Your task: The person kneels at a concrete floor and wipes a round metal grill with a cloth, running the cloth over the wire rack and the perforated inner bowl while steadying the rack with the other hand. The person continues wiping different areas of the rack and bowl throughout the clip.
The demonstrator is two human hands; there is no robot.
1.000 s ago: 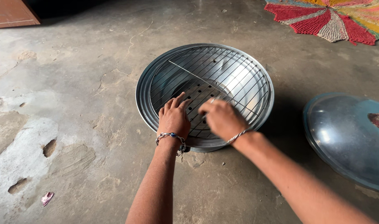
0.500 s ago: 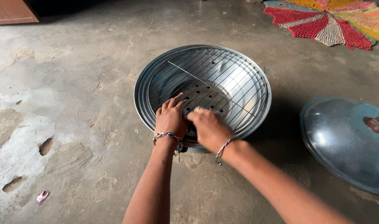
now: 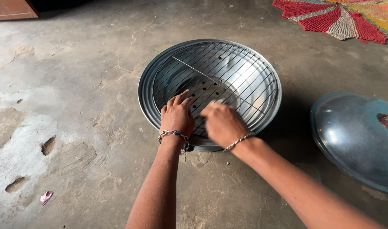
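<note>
A round shiny metal basin stands on the concrete floor, with a round wire grill rack lying inside it over a perforated bottom plate. My left hand rests on the near edge of the rack, fingers stretched flat over the wires. My right hand is beside it on the near rim, fingers curled and blurred by motion; whether it grips the rack cannot be told. Both wrists wear bracelets.
A domed metal lid lies on the floor to the right. A red and multicoloured woven mat is at the back right. A wooden board sits at the back left. A small pink scrap lies on the pitted floor.
My right hand has moved left and nearer along the rack's near edge, closer to my left hand. My left hand has stayed put.
</note>
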